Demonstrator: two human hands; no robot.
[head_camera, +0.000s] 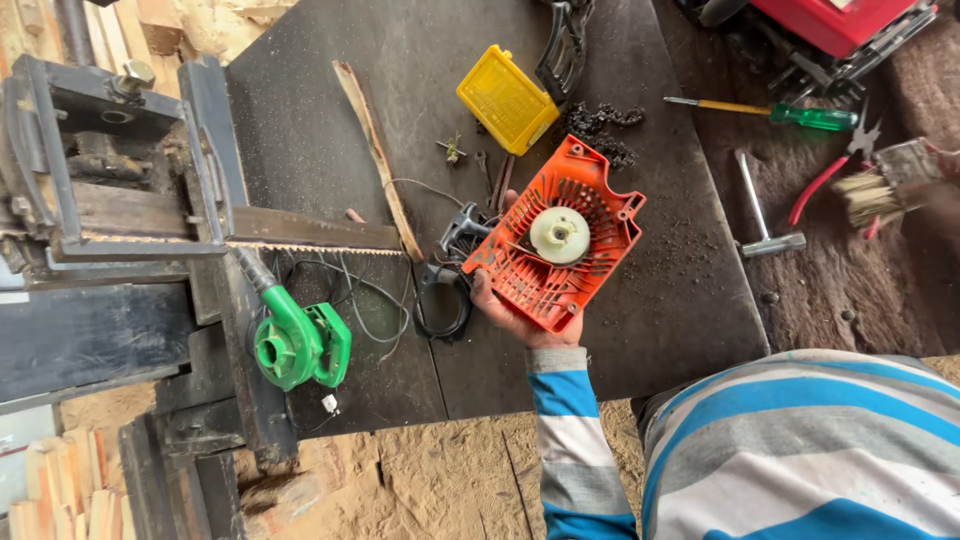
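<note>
Dark, dusty desk (660, 310) over a sawdust floor. Left hand (515, 315) held an orange starter cover (555, 240) from beneath, fingers closed on its lower edge, inner side up, white pulley (559, 234) at centre. Cover sat above the desk's middle, just beside a black handle (462, 225) and a loose cord (375, 295). Right hand (935, 195) at the right edge, blurred, closed on a brush (880, 185). Yellow cover (507, 98) and chain (598, 128) lay behind the starter cover. Green blower (298, 342) lay left, under a saw bar (310, 232). Green-handled screwdriver (770, 112), red pliers (830, 178) and T-wrench (762, 215) lay right.
</note>
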